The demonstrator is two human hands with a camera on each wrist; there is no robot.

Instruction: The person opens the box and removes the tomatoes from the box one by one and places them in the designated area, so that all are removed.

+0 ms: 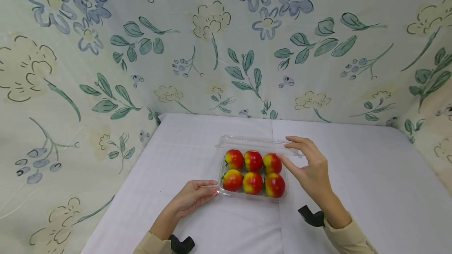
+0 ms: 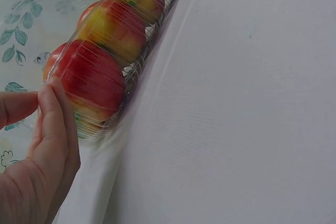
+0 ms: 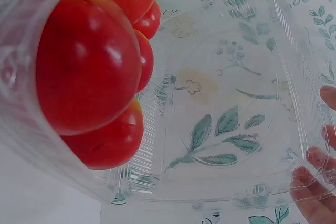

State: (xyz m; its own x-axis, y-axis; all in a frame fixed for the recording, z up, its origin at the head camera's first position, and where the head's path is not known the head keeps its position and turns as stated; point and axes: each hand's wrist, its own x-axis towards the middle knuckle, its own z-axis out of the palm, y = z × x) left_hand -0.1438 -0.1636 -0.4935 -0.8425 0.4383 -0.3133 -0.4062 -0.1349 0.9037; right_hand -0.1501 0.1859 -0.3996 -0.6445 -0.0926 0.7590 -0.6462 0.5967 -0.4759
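Observation:
A clear plastic clamshell box (image 1: 252, 198) stands on the white cloth with several red-and-yellow fruits (image 1: 252, 182) in two rows. Its lid (image 1: 252, 142) is swung up and away at the far side. My left hand (image 1: 195, 197) pinches the box's near left corner between thumb and fingers. In the left wrist view, the fingertips (image 2: 50, 90) lie right at the plastic rim beside a red fruit (image 2: 92, 74). My right hand (image 1: 310, 167) holds the right end of the lid, thumb towards me and fingers on the far side. Fingertips (image 3: 310, 182) show at the lid's edge in the right wrist view.
White cloth (image 1: 370, 183) covers the table around the box. Behind and to the left hangs a floral curtain (image 1: 212, 62), meeting the table's far edge. Black straps (image 1: 312, 216) stick out at both wrists beside the beige sleeves (image 1: 347, 238).

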